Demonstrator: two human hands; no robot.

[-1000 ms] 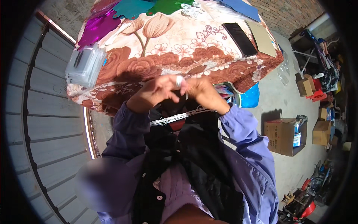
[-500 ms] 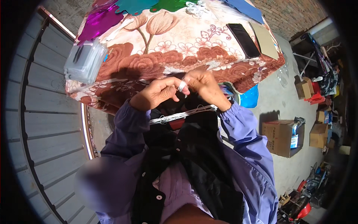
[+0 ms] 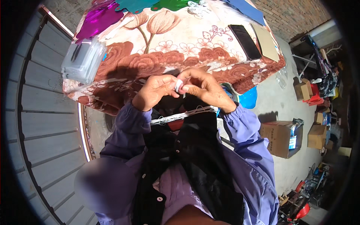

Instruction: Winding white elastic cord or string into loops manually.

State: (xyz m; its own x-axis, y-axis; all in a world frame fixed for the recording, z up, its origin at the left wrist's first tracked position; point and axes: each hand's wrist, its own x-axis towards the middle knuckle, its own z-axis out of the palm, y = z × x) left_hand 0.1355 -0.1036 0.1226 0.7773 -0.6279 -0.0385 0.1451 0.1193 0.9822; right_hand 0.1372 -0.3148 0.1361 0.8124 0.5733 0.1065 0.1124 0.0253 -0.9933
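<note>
My left hand (image 3: 156, 90) and my right hand (image 3: 204, 89) meet in front of the table's near edge, fingertips together. Between them is a small white wrap of string (image 3: 178, 85), apparently wound around a fingertip of my left hand. The right thumb and fingers pinch at that wrap from the other side. Where the string's ends run is hidden by my fingers. Below my hands, a loose bundle of white cords (image 3: 183, 115) lies across my lap, with a few stray loops at its left part.
A flower-patterned cloth (image 3: 168, 45) covers the table. On it lie clear plastic sleeves (image 3: 83, 62), purple foil pieces (image 3: 98, 20), a black phone (image 3: 244, 42), a beige card (image 3: 264, 42) and a white cord heap (image 3: 198, 9). A cardboard box (image 3: 279, 137) stands on the floor at right.
My right hand has turned, its thumb and fingers now opening around the white wrap and pressing against it. My left hand has shifted slightly. The cord bundle stays on my lap.
</note>
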